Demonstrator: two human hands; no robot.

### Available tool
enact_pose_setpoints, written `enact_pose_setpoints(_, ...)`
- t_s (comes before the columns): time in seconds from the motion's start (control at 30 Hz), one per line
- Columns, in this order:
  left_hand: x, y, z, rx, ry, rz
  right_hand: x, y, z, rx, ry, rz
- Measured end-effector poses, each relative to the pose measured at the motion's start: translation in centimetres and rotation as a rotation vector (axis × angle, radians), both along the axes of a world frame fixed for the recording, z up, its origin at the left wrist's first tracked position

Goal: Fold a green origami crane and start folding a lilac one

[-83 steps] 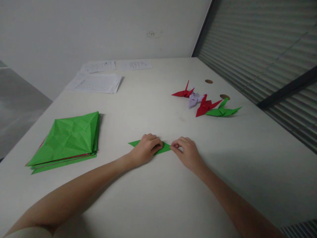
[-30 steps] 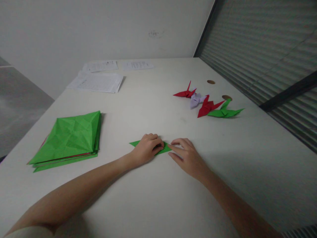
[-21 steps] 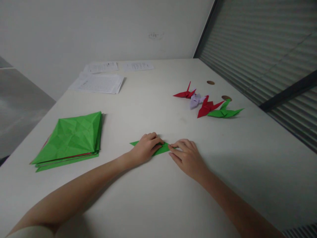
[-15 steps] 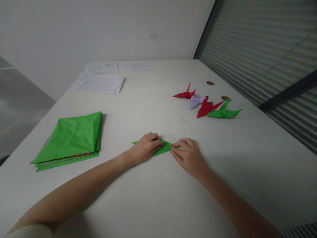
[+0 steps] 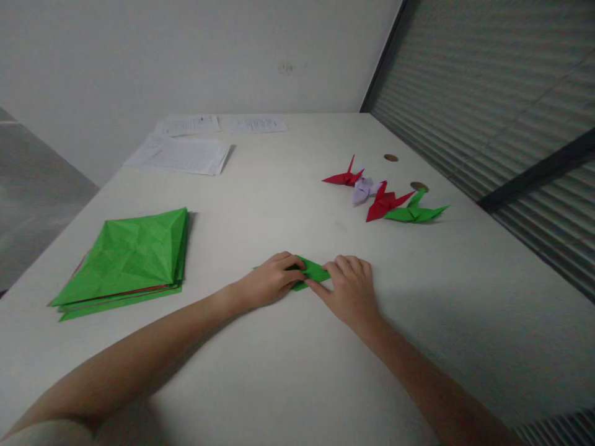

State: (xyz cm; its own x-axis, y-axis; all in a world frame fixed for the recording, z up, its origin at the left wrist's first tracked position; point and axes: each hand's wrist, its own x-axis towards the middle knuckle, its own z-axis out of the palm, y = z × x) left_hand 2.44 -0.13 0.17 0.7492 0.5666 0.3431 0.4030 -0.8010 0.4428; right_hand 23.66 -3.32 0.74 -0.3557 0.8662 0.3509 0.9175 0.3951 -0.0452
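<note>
A small folded piece of green origami paper (image 5: 314, 270) lies on the white table between my hands, partly hidden under the fingers. My left hand (image 5: 275, 279) is closed on its left part, fingertips pressing near the middle, and a thin green tip shows beyond the knuckles. My right hand (image 5: 351, 285) grips the right end, its thumb along the near edge and its fingers on the far side. Farther back on the right stand folded paper cranes: a red crane (image 5: 344, 178), a lilac crane (image 5: 364, 191), another red crane (image 5: 385, 204) and a green crane (image 5: 416, 213).
At the left lies a stack of creased green paper (image 5: 134, 254) with some red edges showing. Printed sheets (image 5: 186, 155) rest at the back left of the table (image 5: 279, 371). Two round brown spots (image 5: 391, 158) sit near the right edge, beside the window blinds (image 5: 488, 80).
My right thumb has moved left along the near edge of the green paper, and the right fingers have spread over its far side. The view has shifted slightly.
</note>
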Motion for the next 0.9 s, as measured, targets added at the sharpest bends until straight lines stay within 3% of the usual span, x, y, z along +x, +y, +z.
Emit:
enact_pose_setpoints(0.17, 0.6, -0.9, 0.2, 0.001, 0.056, 0.066, -0.1, 0.3, -0.4, -0.013, -0.025, -0.051)
enact_pose_setpoints(0.37, 0.6, -0.9, 0.4, -0.033, 0.071, 0.057, 0.6, 1.0, -0.9, -0.050, 0.072, -0.031)
enact_pose_setpoints(0.7, 0.1, -0.1, 0.6, 0.064, 0.146, -0.014, 2.9, 2.7, -1.9, -0.139, 0.255, 0.120)
enact_pose_setpoints(0.9, -0.2, 0.0, 0.5, 0.010, 0.093, -0.026, 4.4, 3.3, -2.0, -0.159, 0.308, 0.203)
